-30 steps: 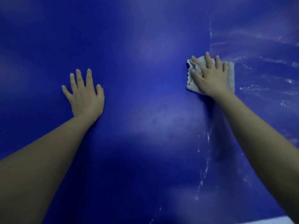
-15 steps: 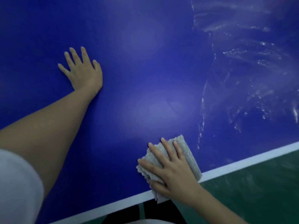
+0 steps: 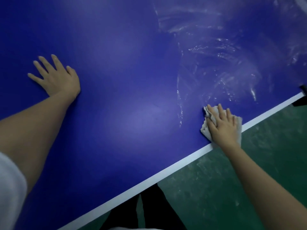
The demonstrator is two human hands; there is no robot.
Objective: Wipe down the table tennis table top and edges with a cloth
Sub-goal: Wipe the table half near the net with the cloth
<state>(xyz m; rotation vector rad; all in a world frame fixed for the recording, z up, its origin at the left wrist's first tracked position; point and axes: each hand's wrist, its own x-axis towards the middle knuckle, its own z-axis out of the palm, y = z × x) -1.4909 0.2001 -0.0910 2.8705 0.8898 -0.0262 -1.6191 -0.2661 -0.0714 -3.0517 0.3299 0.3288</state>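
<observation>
The head view looks down on a big blue table (image 3: 126,100). It fills most of the frame. A white line (image 3: 166,175) runs along its edge, from the bottom left up to the right side.

The left hand (image 3: 58,77) lies flat on the table at the left of the frame. Its fingers are straight and spread out. It holds nothing. The bare arm runs down to the lower left corner, where a bit of white sleeve (image 3: 11,193) shows.

The right hand (image 3: 223,125) is at the right of the frame, near the middle. It presses flat on a grey cloth (image 3: 206,130). The fingers are straight and lie on top of the cloth. The cloth sits on the table, right at the white line, and sticks out on both sides of the hand.

Wet, shiny streaks (image 3: 219,67) cover the table in the upper right.

A green floor (image 3: 232,188) fills the lower right. Dark legs (image 3: 149,209) show at the bottom middle.
</observation>
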